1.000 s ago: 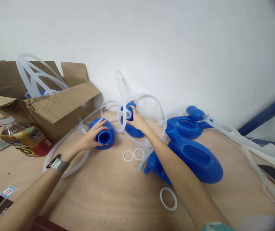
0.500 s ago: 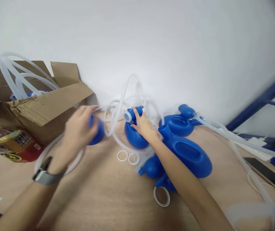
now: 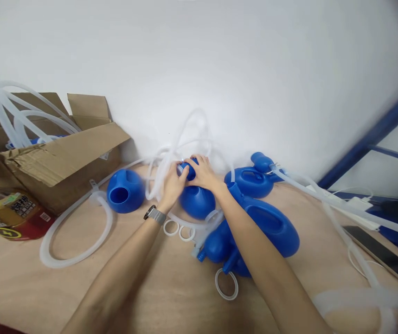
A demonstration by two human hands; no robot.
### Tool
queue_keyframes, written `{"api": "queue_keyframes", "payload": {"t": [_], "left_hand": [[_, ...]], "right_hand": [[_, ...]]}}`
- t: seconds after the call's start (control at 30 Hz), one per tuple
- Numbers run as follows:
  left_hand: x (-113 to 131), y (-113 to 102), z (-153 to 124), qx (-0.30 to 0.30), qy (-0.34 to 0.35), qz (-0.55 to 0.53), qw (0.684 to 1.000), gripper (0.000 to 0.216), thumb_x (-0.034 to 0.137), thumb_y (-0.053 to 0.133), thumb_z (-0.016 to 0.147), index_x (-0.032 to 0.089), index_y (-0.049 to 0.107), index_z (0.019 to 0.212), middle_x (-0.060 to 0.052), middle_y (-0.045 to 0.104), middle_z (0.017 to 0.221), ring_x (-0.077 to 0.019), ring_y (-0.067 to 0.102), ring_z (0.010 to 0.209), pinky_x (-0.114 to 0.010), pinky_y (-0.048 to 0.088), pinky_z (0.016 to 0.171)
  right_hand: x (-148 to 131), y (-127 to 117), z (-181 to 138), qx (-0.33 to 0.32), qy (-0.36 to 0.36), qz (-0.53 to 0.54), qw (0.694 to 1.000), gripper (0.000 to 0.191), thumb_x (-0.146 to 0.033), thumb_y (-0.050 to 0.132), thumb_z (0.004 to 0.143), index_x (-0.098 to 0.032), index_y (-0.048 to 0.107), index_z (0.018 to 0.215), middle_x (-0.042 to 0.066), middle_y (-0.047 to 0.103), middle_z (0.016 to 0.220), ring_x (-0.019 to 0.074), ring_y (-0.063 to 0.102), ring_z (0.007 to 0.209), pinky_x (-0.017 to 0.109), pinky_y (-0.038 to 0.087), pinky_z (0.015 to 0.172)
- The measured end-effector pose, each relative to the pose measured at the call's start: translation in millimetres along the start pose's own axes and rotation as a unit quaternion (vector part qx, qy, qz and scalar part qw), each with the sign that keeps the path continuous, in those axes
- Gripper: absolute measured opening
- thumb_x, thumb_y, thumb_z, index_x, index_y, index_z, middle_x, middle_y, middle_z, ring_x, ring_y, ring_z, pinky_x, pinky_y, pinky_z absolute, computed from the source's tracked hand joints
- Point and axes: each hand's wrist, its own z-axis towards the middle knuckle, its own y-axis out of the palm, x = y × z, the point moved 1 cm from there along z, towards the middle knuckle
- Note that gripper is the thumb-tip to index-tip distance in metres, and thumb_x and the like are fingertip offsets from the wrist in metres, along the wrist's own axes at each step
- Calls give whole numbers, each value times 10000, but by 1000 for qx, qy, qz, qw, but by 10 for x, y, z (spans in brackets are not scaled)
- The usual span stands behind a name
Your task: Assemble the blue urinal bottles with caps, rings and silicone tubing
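Note:
Both hands meet at a small blue cup-shaped piece (image 3: pixel 189 170) just above a round blue bottle (image 3: pixel 197 203). My left hand (image 3: pixel 173 183), a watch on its wrist, is closed on the piece from the left, thumb along its side. From above and the right, my right hand (image 3: pixel 203 172) wraps its fingers over it. Whether the piece touches the bottle is hidden. Translucent tubing (image 3: pixel 164 169) loops behind my left hand. Another blue bottle (image 3: pixel 131 188) stands to the left, its round mouth facing me.
A cardboard box (image 3: pixel 80 155) with tubes stands at left, behind a labelled jar (image 3: pixel 14 215). One coiled tube (image 3: pixel 48 250) lies before it. White rings (image 3: pixel 186 233) lie near the middle. Blue handled bottles (image 3: pixel 284 232), a phone (image 3: pixel 381 255) and a long tube (image 3: pixel 345 202) occupy the right.
My left hand has let go of the left blue bottle and moved right to the small blue piece. The right hand has shifted its hold over that piece.

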Motion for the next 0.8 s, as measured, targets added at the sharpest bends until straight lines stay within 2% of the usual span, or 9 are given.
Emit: {"api": "queue_keyframes", "payload": {"t": [0.07, 0.2, 0.27, 0.37, 0.47, 0.53, 0.63, 0.73, 0.8], "left_hand": [[-31, 4, -33, 16, 2, -22, 1000, 311, 397, 650, 1001, 177, 668, 1219, -110, 763, 1174, -256, 711, 1067, -379, 541, 972], [-80, 35, -49, 52, -2, -57, 997, 285, 419, 755, 923, 201, 715, 1102, -60, 779, 1087, -223, 714, 960, -341, 544, 910], [-95, 76, -59, 77, -13, -71, 994, 283, 435, 759, 919, 212, 716, 1089, -45, 778, 1074, -214, 716, 959, -338, 546, 913], [-104, 156, -88, 137, -35, -81, 987, 302, 467, 711, 956, 209, 683, 1110, -60, 762, 1102, -222, 712, 1031, -357, 548, 958], [-114, 181, -102, 177, -40, -83, 980, 300, 481, 657, 991, 201, 629, 1094, -78, 741, 1063, -221, 716, 986, -352, 576, 888], [-131, 111, -128, 170, -22, -82, 982, 274, 447, 664, 985, 197, 619, 1088, -87, 735, 1053, -224, 722, 973, -332, 592, 818], [-169, -152, -276, 133, 28, -63, 989, 167, 330, 643, 971, 194, 646, 1067, -94, 736, 1062, -233, 720, 992, -333, 599, 798], [-201, -490, -530, 52, 98, -34, 993, 88, 215, 628, 928, 213, 694, 987, -61, 752, 1013, -208, 724, 944, -320, 599, 831], [-214, -666, -658, 6, 126, -14, 992, 137, 183, 593, 944, 219, 715, 996, -56, 759, 1000, -187, 726, 883, -302, 600, 810]], "right_hand": [[47, 95, -25, 21, 11, 27, 999, 776, -391, 921, 721, -243, 609, 1417, 165, 523, 1471, 403, 442, 1439, 680, 347, 1208], [96, 217, -48, 61, 40, 75, 994, 725, -337, 890, 750, -244, 606, 1411, 143, 489, 1441, 334, 460, 1411, 522, 462, 1178], [112, 242, -32, 64, 44, 91, 993, 727, -331, 909, 721, -256, 627, 1387, 124, 499, 1417, 327, 478, 1386, 491, 493, 1156], [136, 261, 7, 72, 55, 101, 991, 731, -360, 935, 691, -272, 654, 1360, 110, 519, 1370, 342, 491, 1356, 512, 483, 1165], [158, 266, 20, 89, 78, 105, 987, 751, -426, 929, 719, -245, 641, 1388, 129, 514, 1336, 364, 488, 1331, 553, 445, 1191], [165, 256, 8, 87, 78, 112, 987, 775, -473, 936, 715, -255, 634, 1395, 124, 511, 1343, 364, 482, 1338, 551, 433, 1202], [169, 228, -18, 77, 70, 124, 987, 777, -521, 923, 732, -270, 621, 1402, 115, 505, 1364, 354, 471, 1374, 533, 417, 1220], [172, 215, -23, 71, 66, 132, 986, 714, -516, 887, 782, -274, 618, 1397, 116, 507, 1365, 350, 481, 1373, 547, 415, 1214], [172, 222, -14, 70, 62, 136, 986, 706, -498, 895, 772, -288, 622, 1388, 110, 512, 1371, 353, 482, 1368, 559, 418, 1204]]}}
